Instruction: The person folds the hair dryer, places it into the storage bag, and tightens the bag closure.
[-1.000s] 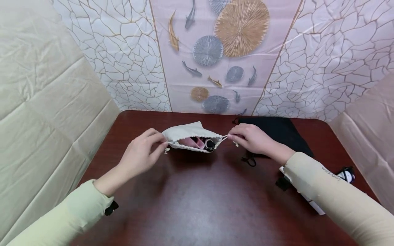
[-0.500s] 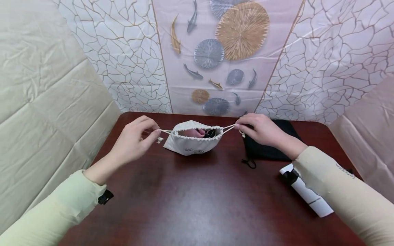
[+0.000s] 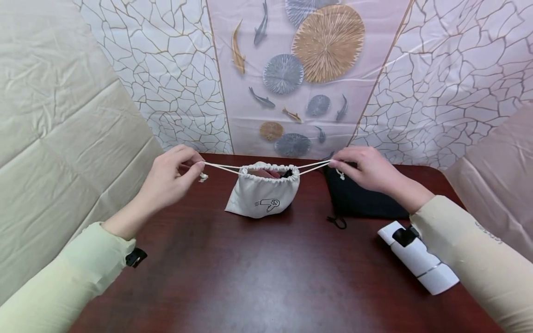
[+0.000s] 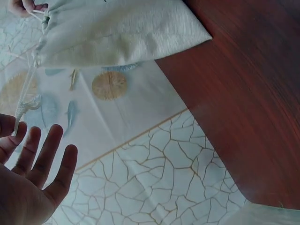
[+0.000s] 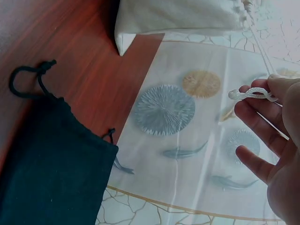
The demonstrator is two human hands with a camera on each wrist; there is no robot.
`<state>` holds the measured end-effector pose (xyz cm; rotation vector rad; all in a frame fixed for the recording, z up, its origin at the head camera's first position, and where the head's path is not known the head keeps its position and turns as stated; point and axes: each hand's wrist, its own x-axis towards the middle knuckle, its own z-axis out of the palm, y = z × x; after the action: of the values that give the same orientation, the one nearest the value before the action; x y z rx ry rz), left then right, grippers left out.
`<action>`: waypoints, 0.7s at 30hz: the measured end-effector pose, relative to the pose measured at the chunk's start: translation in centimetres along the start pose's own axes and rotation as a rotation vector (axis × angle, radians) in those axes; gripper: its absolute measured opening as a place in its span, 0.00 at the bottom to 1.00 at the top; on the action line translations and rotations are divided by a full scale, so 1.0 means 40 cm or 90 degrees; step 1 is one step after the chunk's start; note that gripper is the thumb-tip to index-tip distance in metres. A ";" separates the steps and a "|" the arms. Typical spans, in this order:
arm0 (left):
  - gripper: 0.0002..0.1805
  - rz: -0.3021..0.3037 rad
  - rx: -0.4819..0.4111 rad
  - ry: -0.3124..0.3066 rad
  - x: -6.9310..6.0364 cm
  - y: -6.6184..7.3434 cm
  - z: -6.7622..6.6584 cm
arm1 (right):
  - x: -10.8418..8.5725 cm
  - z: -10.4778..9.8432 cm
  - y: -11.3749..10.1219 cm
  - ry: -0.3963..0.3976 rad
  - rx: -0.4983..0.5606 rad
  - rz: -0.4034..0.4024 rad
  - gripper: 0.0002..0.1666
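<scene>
A cream drawstring bag (image 3: 266, 196) with a small dark drawing of a hair dryer on its front stands upright near the back of the table. Its gathered mouth is partly open, and something pink (image 3: 266, 173) and something black (image 3: 287, 173) show inside. My left hand (image 3: 170, 178) pinches the white drawstring (image 3: 220, 166) on the left between thumb and forefinger. On the other side, my right hand (image 3: 368, 171) pinches the right drawstring (image 3: 314, 166). Both cords are stretched taut outward, with knotted ends dangling below the fingers. In the left wrist view the other fingers (image 4: 49, 150) are spread loosely.
A black drawstring pouch (image 3: 362, 196) lies flat at the back right, partly behind my right hand. In front of it a white object with a black part (image 3: 418, 256) lies beside my right sleeve. Patterned cloth (image 3: 287, 115) hangs behind the dark red table (image 3: 250, 277).
Both hands have moved apart and upward, drawing out more cord. The bag's mouth has narrowed, and the bag has tipped upright so that its printed front shows.
</scene>
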<state>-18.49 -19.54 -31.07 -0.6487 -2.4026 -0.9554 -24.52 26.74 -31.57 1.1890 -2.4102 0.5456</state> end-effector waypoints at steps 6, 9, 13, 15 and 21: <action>0.07 -0.004 0.015 0.039 0.003 -0.022 -0.008 | -0.018 -0.021 0.013 0.005 -0.018 0.006 0.05; 0.07 -0.019 0.023 0.050 -0.001 -0.042 -0.012 | -0.038 -0.028 0.018 -0.004 -0.028 0.012 0.05; 0.07 -0.052 0.034 0.057 -0.013 -0.077 -0.019 | -0.072 -0.034 0.020 -0.035 -0.030 0.024 0.06; 0.07 -0.067 0.041 0.060 -0.019 -0.095 -0.024 | -0.091 -0.038 0.020 -0.057 -0.028 0.040 0.07; 0.08 -0.110 0.070 0.062 -0.032 -0.134 -0.045 | -0.147 -0.026 0.020 -0.084 -0.007 0.041 0.13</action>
<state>-20.14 -24.64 -33.33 -0.3519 -2.4334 -0.8933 -21.70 31.57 -33.81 1.1799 -2.5662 0.4858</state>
